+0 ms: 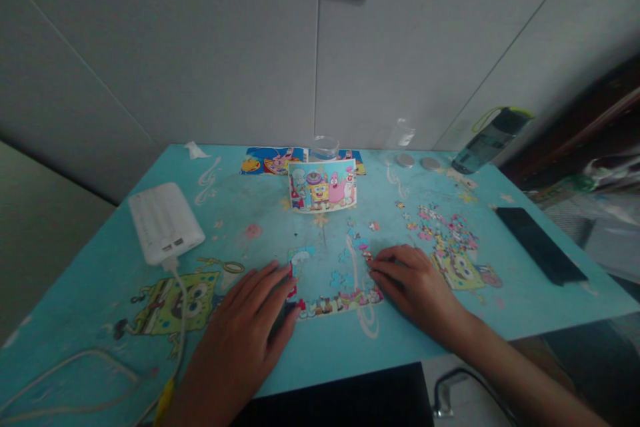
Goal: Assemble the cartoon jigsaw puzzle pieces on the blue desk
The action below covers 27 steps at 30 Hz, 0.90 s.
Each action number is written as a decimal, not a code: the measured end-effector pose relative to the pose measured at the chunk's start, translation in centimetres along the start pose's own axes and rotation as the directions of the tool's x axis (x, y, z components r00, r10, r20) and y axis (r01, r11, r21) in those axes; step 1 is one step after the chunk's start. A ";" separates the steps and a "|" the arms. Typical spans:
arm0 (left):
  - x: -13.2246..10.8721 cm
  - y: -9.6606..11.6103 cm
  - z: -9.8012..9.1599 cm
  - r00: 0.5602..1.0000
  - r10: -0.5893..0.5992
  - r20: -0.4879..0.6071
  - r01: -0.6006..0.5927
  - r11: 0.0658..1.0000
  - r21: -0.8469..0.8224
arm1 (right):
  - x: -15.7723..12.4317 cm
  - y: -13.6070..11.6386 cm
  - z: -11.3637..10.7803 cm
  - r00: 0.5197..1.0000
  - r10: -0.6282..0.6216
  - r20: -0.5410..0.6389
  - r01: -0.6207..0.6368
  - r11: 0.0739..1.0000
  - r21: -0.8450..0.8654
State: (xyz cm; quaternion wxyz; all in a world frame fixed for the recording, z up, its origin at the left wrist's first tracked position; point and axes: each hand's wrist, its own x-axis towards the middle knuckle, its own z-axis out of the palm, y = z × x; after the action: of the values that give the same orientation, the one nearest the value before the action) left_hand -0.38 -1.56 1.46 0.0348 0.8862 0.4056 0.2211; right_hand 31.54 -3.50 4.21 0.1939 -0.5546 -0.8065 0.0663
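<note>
Piecing together a cartoon jigsaw (334, 305) on a turquoise printed table (280, 220), near the front edge, with only the border partly joined: near side linked, left and right sides started, middle open.

Pressing down on the near-left corner of that border with the left hand (245, 323), palm down, fingers straight and spread, clasping nothing.

Resting the right hand (415, 283) against the right side of the border, fingers bent, fingertips (374, 265) touching the pieces there; not showing, from this angle, whether a piece is pinched under them or merely being pushed flat.

Judging by the pose, seating or testing a piece on the right-hand side while steadying the rest from the left.

Leaving a scatter of loose pieces (440, 230) just right of and beyond the right hand, with a few strays lying between the border and the reference picture (323, 185), propped upright at the far middle of the table.

Calling, for any further piece, for checking colours against that picture, lifting one piece cleanly out of the scatter and sliding it in without shoving the thin border out of line.

Sharing the table with a white power bank (165, 221) and its cable (183, 320) on the left, a black phone (540, 243) on the right, a clear jar (324, 147) behind the picture and a water bottle (487, 140) leaning at the far right.
</note>
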 end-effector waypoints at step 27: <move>-0.1 -0.1 0.1 1.000 -0.001 0.018 0.000 1.000 0.015 | 1.5 1.2 -0.9 0.998 -0.064 0.000 0.064 0.998 -0.013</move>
State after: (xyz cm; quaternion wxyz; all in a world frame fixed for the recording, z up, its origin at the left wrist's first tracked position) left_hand -0.43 -1.56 1.26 0.0318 0.8884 0.4071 0.2098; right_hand 32.47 -1.81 5.00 0.1922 -0.5298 -0.8242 0.0547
